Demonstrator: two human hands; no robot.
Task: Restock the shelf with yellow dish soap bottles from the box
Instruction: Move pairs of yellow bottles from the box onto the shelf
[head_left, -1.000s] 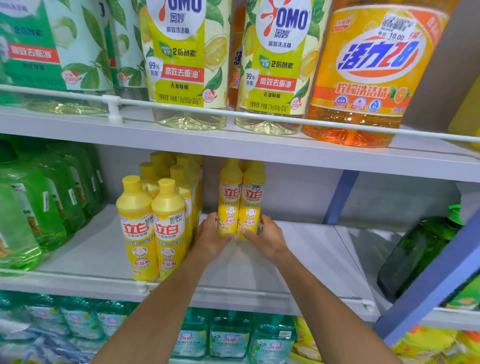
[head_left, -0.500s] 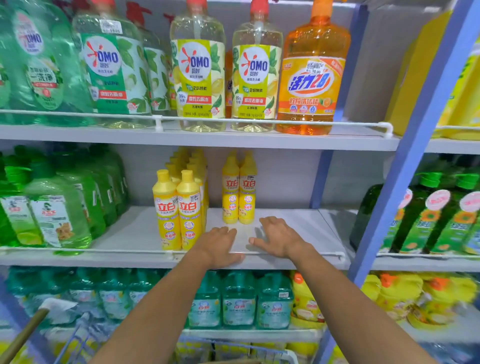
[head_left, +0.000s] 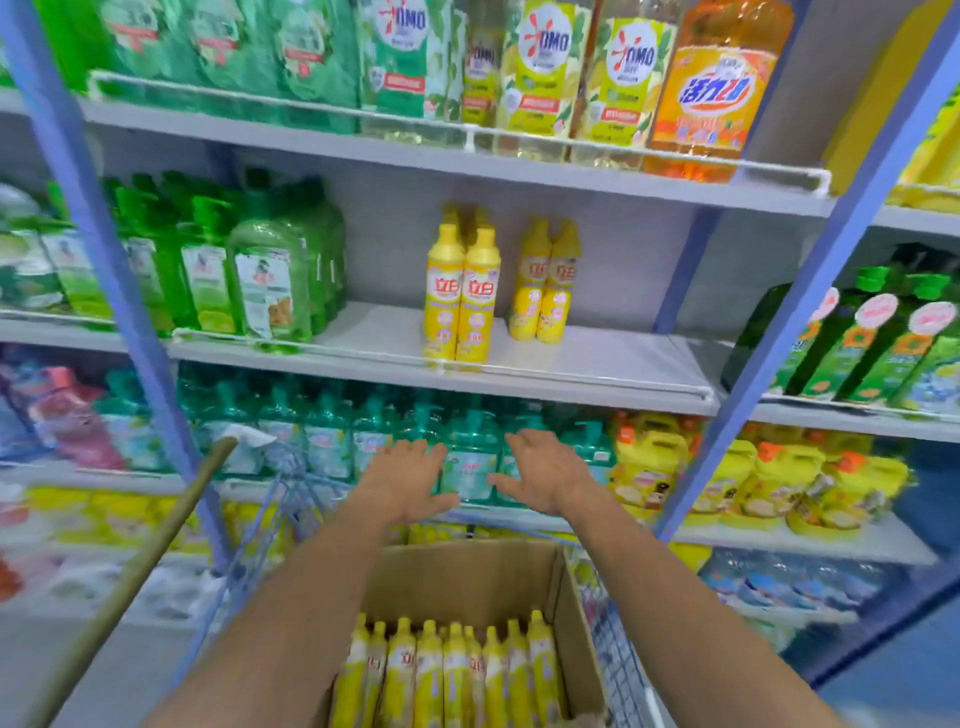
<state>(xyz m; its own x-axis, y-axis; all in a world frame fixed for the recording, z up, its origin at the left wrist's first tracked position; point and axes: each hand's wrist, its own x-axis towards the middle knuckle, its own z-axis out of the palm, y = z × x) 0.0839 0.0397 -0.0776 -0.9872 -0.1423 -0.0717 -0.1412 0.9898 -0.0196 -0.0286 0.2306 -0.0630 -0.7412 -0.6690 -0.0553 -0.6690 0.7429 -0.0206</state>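
The shelf (head_left: 613, 358) has open board on its right side, from the yellow bottles across to the blue post (head_left: 810, 291). A thin white rail (head_left: 571, 375) runs along its front edge, and the next shelf up caps the headroom. Green bottles (head_left: 260, 280) crowd the left end.

Two groups of yellow soap stand there. The front pair (head_left: 462, 306) sits right at the rail, side by side and touching, with more yellow caps lined up behind. The back pair (head_left: 545, 291) stands to their right and deeper in, with a narrow gap between the groups. All are upright: slim, tapered caps, red lettering on the labels (the finer print is blurred).

The box (head_left: 467, 577) is open-topped cardboard, low in the middle of the view, with the cart (head_left: 608, 623) wire showing at its right side. The bottles (head_left: 452, 670) in it stand packed in tight rows, caps up.

Both arms reach out over the box. The left hand (head_left: 410, 480) and right hand (head_left: 540, 478) hover apart, in front of the teal bottles (head_left: 332, 441) on the lower shelf. Their fingers are spread and released, grasping nothing. A wooden handle (head_left: 145, 561) slants up at the left, beside the left forearm.
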